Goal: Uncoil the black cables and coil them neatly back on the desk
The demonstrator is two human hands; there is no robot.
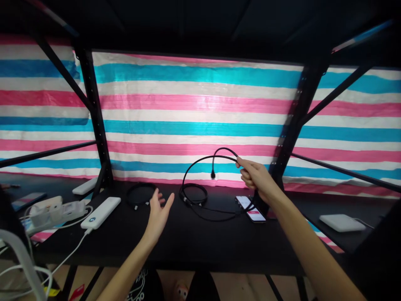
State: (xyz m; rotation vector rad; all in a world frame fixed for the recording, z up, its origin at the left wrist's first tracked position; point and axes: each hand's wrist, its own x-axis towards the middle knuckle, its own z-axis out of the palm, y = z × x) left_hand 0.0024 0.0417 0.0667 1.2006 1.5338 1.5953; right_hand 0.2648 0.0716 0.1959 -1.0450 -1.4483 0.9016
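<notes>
A black cable (203,158) is pinched in my right hand (255,177), raised above the shelf. One end hangs from the fingers with a dark plug (213,174) at its tip; the rest loops down to the surface. My left hand (160,213) is over the shelf, fingers spread and holding nothing. Just behind it lies a coiled black cable (130,202) with light-coloured connector tips. Another coil (205,196) rests in the middle. Below my right hand lies a phone (255,214) with a lit screen, partly covered by black cable.
A white power bank (102,212) with a white cord lies to the left, beside a power strip (59,213) full of chargers. A white flat box (341,223) sits far right. Black metal posts (97,117) flank the shelf, and a striped sheet (194,100) hangs behind.
</notes>
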